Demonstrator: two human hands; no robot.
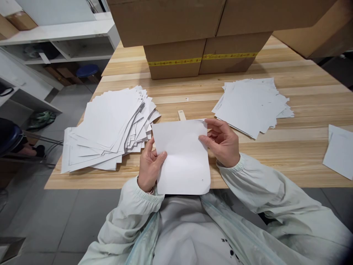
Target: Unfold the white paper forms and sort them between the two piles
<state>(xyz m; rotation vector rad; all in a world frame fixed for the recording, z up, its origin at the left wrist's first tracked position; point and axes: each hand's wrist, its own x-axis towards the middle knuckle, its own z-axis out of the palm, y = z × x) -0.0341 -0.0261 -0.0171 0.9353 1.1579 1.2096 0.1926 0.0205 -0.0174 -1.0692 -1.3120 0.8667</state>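
Observation:
A white sheet of paper (182,158) is held up in front of me over the table's near edge, its visible face blank but for a small dark mark low on the right. My left hand (150,163) grips its left edge, thumb on the front and fingers behind. At the upper right edge, my right hand (222,141) pinches the sheet between thumb and fingers. Beyond the paper's top, part of a pale flat object (181,115) sticks out; the rest is hidden. To the left lies a large messy pile of papers (110,121), to the right a smaller pile of papers (250,105).
Cardboard boxes (173,60) with yellow tape are stacked at the back of the wooden table (298,154). Another paper (340,151) lies near the right side. Left of the table stand white shelves (82,31), a blue stool (88,70) and another seat (9,136).

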